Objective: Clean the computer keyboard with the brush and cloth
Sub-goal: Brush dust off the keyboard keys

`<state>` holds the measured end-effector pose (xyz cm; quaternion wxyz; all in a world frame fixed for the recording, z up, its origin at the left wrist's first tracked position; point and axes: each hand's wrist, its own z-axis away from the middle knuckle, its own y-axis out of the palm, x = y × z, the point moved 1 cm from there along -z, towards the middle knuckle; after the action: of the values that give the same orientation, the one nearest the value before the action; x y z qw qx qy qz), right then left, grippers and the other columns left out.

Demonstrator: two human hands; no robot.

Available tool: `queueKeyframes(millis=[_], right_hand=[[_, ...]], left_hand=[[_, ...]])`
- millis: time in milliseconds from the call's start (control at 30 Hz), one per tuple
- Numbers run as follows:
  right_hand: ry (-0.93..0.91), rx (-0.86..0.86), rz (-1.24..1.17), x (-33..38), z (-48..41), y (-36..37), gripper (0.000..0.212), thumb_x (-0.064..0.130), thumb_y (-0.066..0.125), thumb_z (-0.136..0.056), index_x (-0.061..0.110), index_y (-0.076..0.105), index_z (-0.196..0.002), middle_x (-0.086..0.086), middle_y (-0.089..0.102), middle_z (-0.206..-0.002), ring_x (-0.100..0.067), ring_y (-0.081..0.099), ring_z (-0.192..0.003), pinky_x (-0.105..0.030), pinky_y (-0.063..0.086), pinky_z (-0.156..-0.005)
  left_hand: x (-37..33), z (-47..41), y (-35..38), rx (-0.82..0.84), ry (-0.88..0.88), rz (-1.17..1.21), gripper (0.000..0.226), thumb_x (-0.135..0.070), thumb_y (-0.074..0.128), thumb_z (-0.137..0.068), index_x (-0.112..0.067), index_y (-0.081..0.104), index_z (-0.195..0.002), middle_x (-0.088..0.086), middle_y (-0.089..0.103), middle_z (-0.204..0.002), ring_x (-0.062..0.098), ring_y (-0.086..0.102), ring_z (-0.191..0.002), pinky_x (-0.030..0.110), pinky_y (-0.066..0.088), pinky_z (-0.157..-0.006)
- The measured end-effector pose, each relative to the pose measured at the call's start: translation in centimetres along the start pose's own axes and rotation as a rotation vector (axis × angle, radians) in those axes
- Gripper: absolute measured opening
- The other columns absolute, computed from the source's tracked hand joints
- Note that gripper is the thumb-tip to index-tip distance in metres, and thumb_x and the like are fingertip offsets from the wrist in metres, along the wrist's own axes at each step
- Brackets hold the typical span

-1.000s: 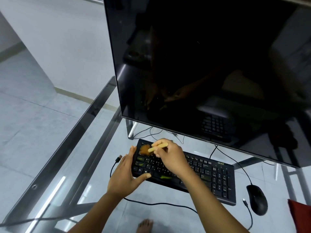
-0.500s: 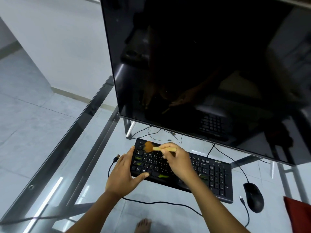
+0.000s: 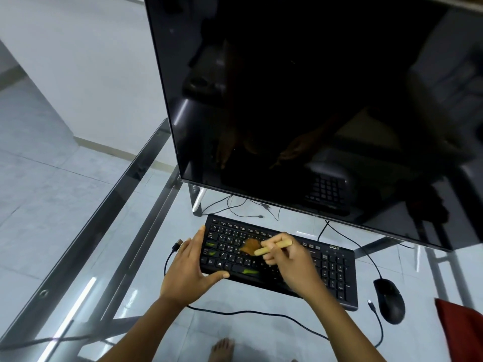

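We see the right hand [image 3: 292, 262] with its grip pinching one brush [image 3: 271, 247] by the pale handle, bristles down on the letter keys of the one black keyboard [image 3: 337, 273]. The left hand [image 3: 188, 270] has its grip spread around the keyboard's left end, thumb on the front edge, fingers along the side. Since half a second ago, the brush head has moved from the top-left corner toward the middle rows. We count three green bits on the keys, one mouse [image 3: 389, 300] to the right, one monitor [image 3: 313, 100] behind and one red cloth [image 3: 462, 330] at the counter [image 3: 78, 231] edge.
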<state>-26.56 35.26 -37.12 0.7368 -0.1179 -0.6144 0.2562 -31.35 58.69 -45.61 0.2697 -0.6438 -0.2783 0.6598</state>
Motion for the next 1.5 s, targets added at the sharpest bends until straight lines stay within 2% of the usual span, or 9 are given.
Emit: queueKeyframes(millis=[133, 233, 400, 533, 667, 800, 933, 1067, 1500], right_hand=[[-0.037, -0.239, -0.045, 0.9, -0.7, -0.4, 0.009, 0.016, 0.055, -0.097, 0.021, 0.061, -0.092, 0.004, 0.073, -0.081, -0.008, 0.069, -0.072, -0.021, 0.055, -0.067], [0.085, 0.08, -0.156, 2.0, -0.4, 1.6, 0.01, 0.012, 0.053, -0.097, 0.013, 0.063, -0.093, -0.006, 0.074, -0.083, -0.017, 0.071, -0.074, -0.03, 0.059, -0.073], [-0.039, -0.163, -0.003, 1.8, -0.6, 1.6, 0.015, 0.014, 0.056, -0.095, 0.025, 0.061, -0.085, 0.004, 0.072, -0.076, -0.008, 0.068, -0.071, -0.024, 0.056, -0.066], [-0.046, 0.166, 0.04, 2.7, 0.1, 2.2, 0.009, 0.017, 0.059, -0.094, 0.019, 0.065, -0.089, 0.0, 0.073, -0.078, -0.007, 0.067, -0.071, -0.021, 0.056, -0.066], [-0.141, -0.151, 0.049, 2.4, 0.5, 2.2, 0.01, 0.017, 0.059, -0.094, 0.024, 0.064, -0.088, 0.006, 0.071, -0.08, -0.004, 0.065, -0.071, -0.017, 0.052, -0.066], [-0.055, 0.125, -0.008, 2.9, 1.4, 4.1, 0.008, 0.017, 0.06, -0.094, 0.02, 0.066, -0.089, 0.004, 0.073, -0.078, -0.009, 0.068, -0.071, -0.028, 0.058, -0.071], [-0.122, -0.146, -0.05, 2.8, 1.7, 4.0, 0.013, 0.017, 0.059, -0.094, 0.027, 0.063, -0.086, 0.013, 0.071, -0.079, -0.005, 0.067, -0.073, -0.024, 0.055, -0.068], [-0.055, 0.088, -0.1, 3.6, 2.0, 6.1, 0.01, 0.016, 0.06, -0.093, 0.022, 0.067, -0.089, 0.01, 0.073, -0.077, -0.007, 0.068, -0.074, -0.027, 0.058, -0.072], [0.071, -0.021, -0.14, 1.3, 0.5, 2.3, 0.01, 0.016, 0.058, -0.095, 0.017, 0.064, -0.087, -0.002, 0.071, -0.074, -0.011, 0.069, -0.068, -0.023, 0.057, -0.064]], left_hand=[[0.1, 0.0, 0.2, 0.009, -0.012, -0.026, 0.118, -0.082, 0.061, -0.066, -0.029, 0.003, -0.153, -0.009, 0.034, -0.151, 0.017, 0.034, -0.137, 0.041, 0.038, -0.11], [0.2, 0.1, 0.2, 0.016, -0.025, -0.046, 0.118, -0.083, 0.06, -0.065, -0.029, 0.002, -0.153, -0.007, 0.034, -0.151, 0.018, 0.033, -0.138, 0.041, 0.037, -0.111], [0.3, -0.1, 0.4, 0.036, -0.044, -0.053, 0.124, -0.087, 0.058, -0.062, -0.029, -0.001, -0.153, -0.008, 0.028, -0.155, 0.02, 0.028, -0.141, 0.044, 0.035, -0.113], [0.5, -0.1, 0.6, 0.042, -0.014, -0.099, 0.131, -0.088, 0.061, -0.057, -0.024, -0.001, -0.154, -0.004, 0.025, -0.157, 0.019, 0.026, -0.143, 0.036, 0.022, -0.118], [0.6, -0.1, 1.0, 0.04, 0.013, -0.137, 0.133, -0.089, 0.058, -0.059, -0.021, -0.003, -0.154, -0.002, 0.022, -0.159, 0.019, 0.023, -0.145, 0.038, 0.017, -0.12], [0.8, 0.0, 0.8, 0.027, 0.026, -0.125, 0.13, -0.087, 0.059, -0.061, -0.02, -0.002, -0.154, -0.001, 0.026, -0.157, 0.019, 0.026, -0.144, 0.038, 0.019, -0.119], [0.6, 0.0, 0.9, 0.033, 0.02, -0.081, 0.128, -0.085, 0.06, -0.061, -0.021, 0.0, -0.154, -0.001, 0.027, -0.157, 0.021, 0.029, -0.142, 0.043, 0.033, -0.114], [0.3, 0.2, 0.5, 0.026, 0.011, -0.038, 0.127, -0.074, 0.07, -0.061, -0.022, 0.001, -0.154, -0.002, 0.03, -0.155, 0.012, 0.032, -0.139, 0.03, 0.039, -0.108], [0.6, 0.1, 0.7, 0.02, 0.037, -0.079, 0.125, -0.084, 0.061, -0.065, -0.021, 0.0, -0.154, -0.003, 0.02, -0.159, 0.016, 0.024, -0.144, 0.039, 0.033, -0.114]])
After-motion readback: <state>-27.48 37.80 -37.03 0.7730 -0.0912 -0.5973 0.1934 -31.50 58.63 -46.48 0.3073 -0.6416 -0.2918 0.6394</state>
